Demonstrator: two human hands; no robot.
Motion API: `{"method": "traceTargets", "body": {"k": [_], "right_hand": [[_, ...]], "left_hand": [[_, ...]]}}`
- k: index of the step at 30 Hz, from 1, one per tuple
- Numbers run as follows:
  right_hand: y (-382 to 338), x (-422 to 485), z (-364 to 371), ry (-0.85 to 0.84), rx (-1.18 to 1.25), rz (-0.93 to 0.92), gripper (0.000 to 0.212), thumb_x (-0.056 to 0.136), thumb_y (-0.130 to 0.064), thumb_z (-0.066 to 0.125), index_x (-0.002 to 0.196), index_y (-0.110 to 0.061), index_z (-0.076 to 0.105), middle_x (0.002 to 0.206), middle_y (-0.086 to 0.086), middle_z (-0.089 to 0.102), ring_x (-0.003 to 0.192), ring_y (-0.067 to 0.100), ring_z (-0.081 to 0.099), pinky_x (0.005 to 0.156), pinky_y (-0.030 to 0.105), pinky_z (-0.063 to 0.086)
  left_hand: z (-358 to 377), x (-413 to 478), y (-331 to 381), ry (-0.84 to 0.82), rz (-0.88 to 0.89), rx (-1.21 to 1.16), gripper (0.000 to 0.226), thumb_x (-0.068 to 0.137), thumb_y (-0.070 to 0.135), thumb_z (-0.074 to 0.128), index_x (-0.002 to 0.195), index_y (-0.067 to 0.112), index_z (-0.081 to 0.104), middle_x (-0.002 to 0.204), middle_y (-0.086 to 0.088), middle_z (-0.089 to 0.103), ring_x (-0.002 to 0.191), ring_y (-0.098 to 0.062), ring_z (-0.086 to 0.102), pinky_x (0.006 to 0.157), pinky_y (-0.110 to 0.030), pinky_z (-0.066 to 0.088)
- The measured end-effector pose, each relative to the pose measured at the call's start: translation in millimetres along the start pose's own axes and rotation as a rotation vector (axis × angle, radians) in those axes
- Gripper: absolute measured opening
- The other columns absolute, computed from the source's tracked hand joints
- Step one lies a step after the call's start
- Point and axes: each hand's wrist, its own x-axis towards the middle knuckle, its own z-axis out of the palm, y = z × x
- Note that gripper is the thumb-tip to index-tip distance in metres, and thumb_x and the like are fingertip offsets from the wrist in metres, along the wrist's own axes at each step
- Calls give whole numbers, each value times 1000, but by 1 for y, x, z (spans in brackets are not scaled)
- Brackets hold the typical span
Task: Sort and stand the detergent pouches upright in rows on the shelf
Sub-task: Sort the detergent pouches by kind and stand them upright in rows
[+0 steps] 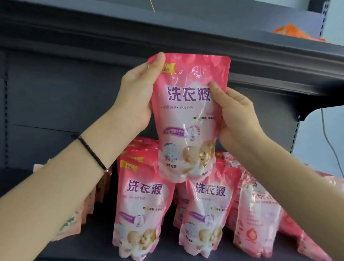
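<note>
We see a pink detergent pouch (pixel 187 115) held upright in the air, its front with purple lettering and a baby picture facing us. Below it two matching pouches stand upright on the dark shelf (pixel 97 245): the left pouch (pixel 141 209) with more behind it in a row, the right pouch (pixel 205 217) just beside. Further right a pouch with a rose print (pixel 255 221) stands too, with others leaning behind it.
</note>
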Motion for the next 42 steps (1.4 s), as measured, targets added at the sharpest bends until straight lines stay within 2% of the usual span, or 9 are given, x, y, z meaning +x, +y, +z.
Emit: {"method": "traceTargets", "body": {"k": [4,8,11,14,17,21,26,37,42], "right_hand": [[12,-16,-32,69,50,0,17,89,-23,66,79,-9,67,85,10,72,78,25,67,74,47,60],[23,-36,-64,127,88,-24,20,88,-24,67,72,-15,72,82,5,75,72,18,69,71,39,60],[39,-55,-83,162,86,-35,20,88,-26,67,71,-16,72,76,3,73,67,15,67,64,32,59],[65,-74,-98,218,80,21,24,87,-26,68,64,-19,68,66,1,67,60,15,60,57,29,55],[95,-88,-109,284,71,80,27,87,-28,68,65,-14,59,67,9,52,63,19,47,62,36,45],[129,-98,-116,371,-13,87,46,89,-27,66,53,-21,38,52,-7,34,50,10,30,46,25,31],[154,-97,-120,420,-57,18,50,90,-24,65,50,-25,34,48,-12,32,46,4,28,42,16,30],[185,-73,-111,452,-157,-120,46,92,-26,61,49,-32,45,47,-15,36,46,1,29,44,14,31],[188,-75,-109,447,-190,-82,43,92,-34,58,52,-31,41,50,-14,35,49,6,29,46,20,31]], "left_hand": [[28,-27,-26,12,-23,58,25,94,36,59,86,14,68,89,-4,75,84,-17,72,81,-33,58],[41,-51,-54,12,-18,138,34,93,42,57,98,11,71,108,-16,70,106,-31,65,100,-50,48],[45,-76,-82,29,19,152,27,94,40,57,102,18,70,108,-9,71,108,-27,64,100,-48,47],[49,-99,-115,85,9,172,22,97,37,52,99,23,70,100,2,71,100,-16,65,96,-37,48],[48,-112,-148,181,-17,259,29,98,42,48,97,18,64,90,-6,62,88,-20,59,91,-39,48],[44,-122,-181,272,68,420,31,100,36,42,85,11,52,69,1,42,62,-11,39,64,-28,38],[46,-123,-208,374,211,571,27,103,30,36,76,32,40,68,13,39,62,-8,36,61,-22,35],[33,-95,-239,458,295,640,21,100,30,33,81,29,41,70,1,41,62,-17,37,60,-28,34],[26,-95,-234,403,283,685,18,102,33,34,88,35,45,71,10,43,61,-12,39,61,-27,35]]}}
